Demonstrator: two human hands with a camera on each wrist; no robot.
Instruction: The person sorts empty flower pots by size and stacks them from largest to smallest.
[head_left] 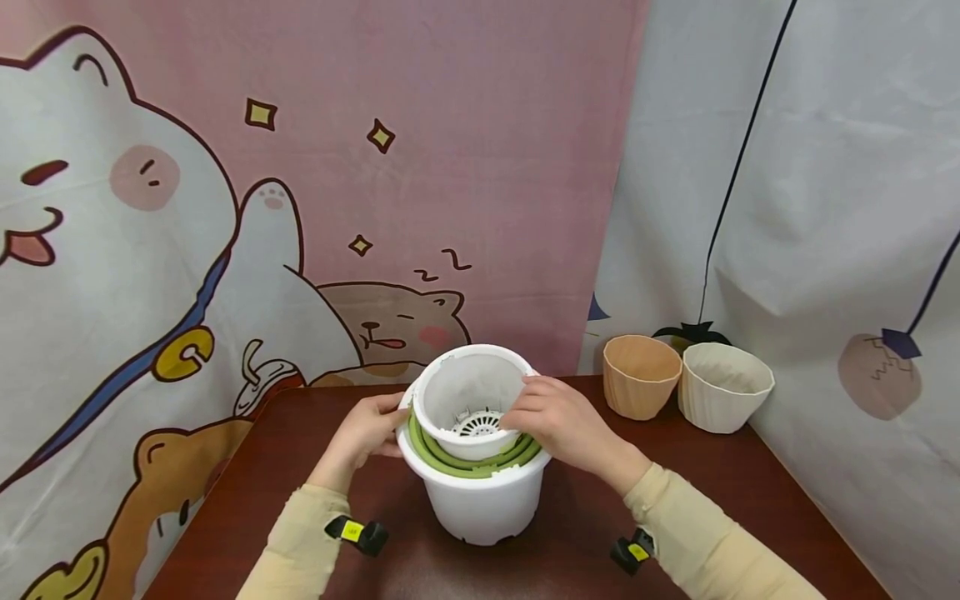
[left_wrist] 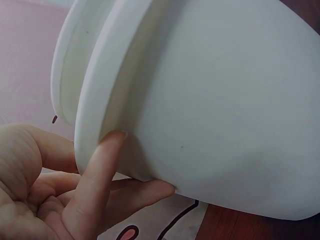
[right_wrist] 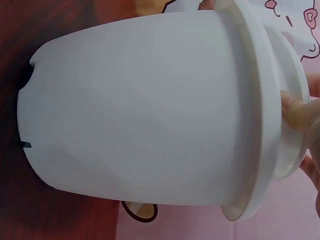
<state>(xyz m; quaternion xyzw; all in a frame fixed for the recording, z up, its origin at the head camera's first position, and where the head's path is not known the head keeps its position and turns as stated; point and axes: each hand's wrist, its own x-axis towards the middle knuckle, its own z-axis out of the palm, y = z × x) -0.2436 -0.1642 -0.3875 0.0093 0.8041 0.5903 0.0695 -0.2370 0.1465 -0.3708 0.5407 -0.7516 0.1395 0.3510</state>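
Observation:
A large white flowerpot stands on the table, with green flowerpots nested inside it. Within the green rims sits a smaller white flowerpot, raised above the big rim and showing a slotted bottom. My left hand grips the large pot's rim at its left; in the left wrist view the thumb and fingers pinch that rim. With my right hand I hold the small white pot by its right rim. The right wrist view shows the thumb against the small pot's outer wall.
An orange pleated pot and a cream pleated pot stand side by side at the back right of the dark red table. Behind the table hangs a printed pink cloth, with a pale grey one on the right.

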